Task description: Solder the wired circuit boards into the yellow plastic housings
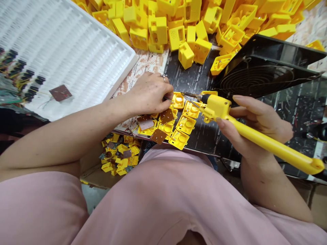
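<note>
My right hand (258, 122) grips a yellow soldering gun (268, 141), whose dark metal tip points left over small yellow plastic covers (185, 124) laid in rows at the table's front. At the tip, a thin feed tube runs alongside. My left hand (153, 93) is bent over the covers with thumb and fingers pinched together next to the tip. What lies between those fingertips is hidden. Brown circuit boards (158, 136) rest on the covers just below my left hand, with thin wires near them.
Yellow plastic boxes (158, 29) are heaped at the back. A black fan (258, 76) stands behind my right hand. At left, a white foam tray (84, 51) bears a brown board and wired black parts. Below the table edge, a cardboard box (94, 177) holds yellow pieces.
</note>
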Tool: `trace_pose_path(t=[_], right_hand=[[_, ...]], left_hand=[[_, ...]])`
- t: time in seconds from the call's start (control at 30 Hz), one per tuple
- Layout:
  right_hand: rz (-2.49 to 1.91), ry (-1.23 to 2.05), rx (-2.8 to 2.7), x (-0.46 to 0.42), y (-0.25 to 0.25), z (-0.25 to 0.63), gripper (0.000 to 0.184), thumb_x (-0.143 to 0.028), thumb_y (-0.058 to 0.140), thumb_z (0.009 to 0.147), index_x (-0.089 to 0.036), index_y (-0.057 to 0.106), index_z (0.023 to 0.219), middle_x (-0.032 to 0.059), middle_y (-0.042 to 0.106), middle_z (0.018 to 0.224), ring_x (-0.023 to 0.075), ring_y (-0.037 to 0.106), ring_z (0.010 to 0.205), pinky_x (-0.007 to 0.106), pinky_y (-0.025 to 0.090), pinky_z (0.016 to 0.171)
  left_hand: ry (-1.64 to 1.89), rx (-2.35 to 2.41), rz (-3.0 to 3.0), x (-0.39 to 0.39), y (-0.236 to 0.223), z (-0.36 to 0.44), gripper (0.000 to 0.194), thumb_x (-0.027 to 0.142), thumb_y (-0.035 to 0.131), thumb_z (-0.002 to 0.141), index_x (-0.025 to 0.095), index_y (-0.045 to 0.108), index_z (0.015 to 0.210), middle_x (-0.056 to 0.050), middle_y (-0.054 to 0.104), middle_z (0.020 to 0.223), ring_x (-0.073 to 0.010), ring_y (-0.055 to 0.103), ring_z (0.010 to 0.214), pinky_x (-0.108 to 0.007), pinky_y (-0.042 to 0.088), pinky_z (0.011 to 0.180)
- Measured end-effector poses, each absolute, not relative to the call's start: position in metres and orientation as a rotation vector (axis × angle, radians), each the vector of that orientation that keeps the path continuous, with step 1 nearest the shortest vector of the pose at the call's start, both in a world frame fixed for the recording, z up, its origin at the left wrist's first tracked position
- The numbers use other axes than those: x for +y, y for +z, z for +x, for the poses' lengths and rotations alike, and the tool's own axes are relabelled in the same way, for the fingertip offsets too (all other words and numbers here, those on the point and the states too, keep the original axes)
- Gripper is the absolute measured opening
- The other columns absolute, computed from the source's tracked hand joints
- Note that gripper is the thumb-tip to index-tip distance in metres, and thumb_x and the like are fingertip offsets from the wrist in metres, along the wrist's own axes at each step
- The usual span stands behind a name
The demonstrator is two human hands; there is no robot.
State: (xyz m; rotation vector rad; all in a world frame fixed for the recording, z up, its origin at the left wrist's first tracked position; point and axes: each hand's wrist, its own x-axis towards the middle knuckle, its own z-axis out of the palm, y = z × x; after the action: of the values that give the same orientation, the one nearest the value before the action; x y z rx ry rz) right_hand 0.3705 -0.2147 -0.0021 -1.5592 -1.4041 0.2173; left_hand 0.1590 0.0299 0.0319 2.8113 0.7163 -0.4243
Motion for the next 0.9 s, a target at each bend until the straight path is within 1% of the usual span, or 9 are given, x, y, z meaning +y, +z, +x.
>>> trace_pose_path(t=[0.1, 0.2, 0.3, 0.4, 0.47, 0.57, 0.67, 0.8, 0.9], right_hand=[[-1.536, 0.075, -1.483, -0.211, -0.001, 0.369, 0.06, -0.044, 0.098, 0.104, -0.045, 0.076, 0.16, -0.0013, 0.093, 0.123, 0.0247, 0.089, 0.084, 0.038, 0.078, 0.074], [-1.536, 0.051, -1.485, -0.21, -0.001, 0.368, 0.06, -0.043, 0.098, 0.104, -0.042, 0.076, 0.161, 0.001, 0.093, 0.123, 0.0265, 0.089, 0.081, 0.04, 0.078, 0.071], [-1.55, 0.015, -1.417, -0.21, -0.004, 0.363, 0.045, -0.044, 0.098, 0.104, -0.038, 0.083, 0.146, 0.0021, 0.093, 0.111, 0.0285, 0.088, 0.078, 0.043, 0.078, 0.067], [-1.463, -0.081, -1.375, -0.209, -0.006, 0.357, 0.023, -0.043, 0.099, 0.103, -0.035, 0.086, 0.121, 0.0009, 0.089, 0.094, 0.0279, 0.086, 0.073, 0.04, 0.072, 0.056], [-1.437, -0.092, -1.38, -0.208, -0.006, 0.355, 0.02, -0.042, 0.099, 0.103, -0.034, 0.085, 0.114, 0.0001, 0.088, 0.091, 0.0261, 0.085, 0.071, 0.037, 0.069, 0.055], [-1.506, -0.037, -1.371, -0.207, -0.005, 0.353, 0.027, -0.04, 0.098, 0.105, -0.036, 0.086, 0.129, 0.0003, 0.09, 0.1, 0.024, 0.086, 0.075, 0.036, 0.072, 0.063], [-1.48, -0.042, -1.409, -0.202, -0.005, 0.351, 0.041, -0.04, 0.097, 0.105, -0.036, 0.083, 0.143, 0.0002, 0.092, 0.107, 0.0221, 0.086, 0.076, 0.034, 0.074, 0.067], [-1.327, -0.159, -1.536, -0.19, -0.009, 0.349, 0.021, -0.032, 0.099, 0.1, -0.029, 0.085, 0.116, -0.0019, 0.09, 0.093, 0.0215, 0.084, 0.066, 0.03, 0.068, 0.054], [-1.306, -0.134, -1.558, -0.185, -0.011, 0.349, 0.021, -0.029, 0.102, 0.097, -0.03, 0.081, 0.099, -0.0027, 0.087, 0.085, 0.0228, 0.084, 0.065, 0.032, 0.07, 0.054]], left_hand=[[-0.364, 0.669, 2.735, 0.038, 0.036, 0.154, 0.04, 0.035, 0.058, 0.098, 0.022, 0.088, 0.121, -0.008, 0.088, 0.12, -0.0323, 0.082, 0.128, -0.044, 0.061, 0.117], [-0.314, 0.646, 2.595, 0.05, 0.038, 0.146, 0.041, 0.036, 0.06, 0.096, 0.022, 0.089, 0.122, -0.007, 0.09, 0.114, -0.0268, 0.085, 0.116, -0.037, 0.064, 0.105], [-0.247, 0.713, 2.546, 0.057, 0.035, 0.141, 0.038, 0.037, 0.06, 0.096, 0.023, 0.09, 0.116, -0.004, 0.09, 0.104, -0.0255, 0.086, 0.109, -0.036, 0.065, 0.1], [-0.184, 0.785, 2.571, 0.055, 0.029, 0.142, 0.037, 0.035, 0.061, 0.097, 0.023, 0.091, 0.115, -0.005, 0.091, 0.103, -0.027, 0.087, 0.11, -0.04, 0.064, 0.107], [-0.171, 0.802, 2.6, 0.051, 0.027, 0.145, 0.035, 0.033, 0.06, 0.099, 0.023, 0.091, 0.113, -0.006, 0.091, 0.101, -0.0276, 0.087, 0.111, -0.046, 0.06, 0.12], [-0.186, 0.827, 2.627, 0.044, 0.028, 0.151, 0.034, 0.033, 0.059, 0.101, 0.023, 0.09, 0.11, -0.007, 0.09, 0.096, -0.0287, 0.086, 0.111, -0.054, 0.048, 0.134], [-0.236, 0.884, 2.61, 0.04, 0.03, 0.155, 0.035, 0.033, 0.059, 0.101, 0.022, 0.09, 0.112, -0.008, 0.089, 0.096, -0.0304, 0.086, 0.113, -0.055, 0.049, 0.133], [-0.266, 0.891, 2.629, 0.039, 0.031, 0.158, 0.034, 0.03, 0.061, 0.1, 0.022, 0.091, 0.113, -0.008, 0.09, 0.099, -0.0325, 0.085, 0.116, -0.051, 0.054, 0.126], [-0.265, 0.853, 2.661, 0.04, 0.031, 0.16, 0.03, 0.03, 0.062, 0.1, 0.024, 0.091, 0.109, -0.008, 0.09, 0.097, -0.033, 0.085, 0.118, -0.049, 0.055, 0.125]])
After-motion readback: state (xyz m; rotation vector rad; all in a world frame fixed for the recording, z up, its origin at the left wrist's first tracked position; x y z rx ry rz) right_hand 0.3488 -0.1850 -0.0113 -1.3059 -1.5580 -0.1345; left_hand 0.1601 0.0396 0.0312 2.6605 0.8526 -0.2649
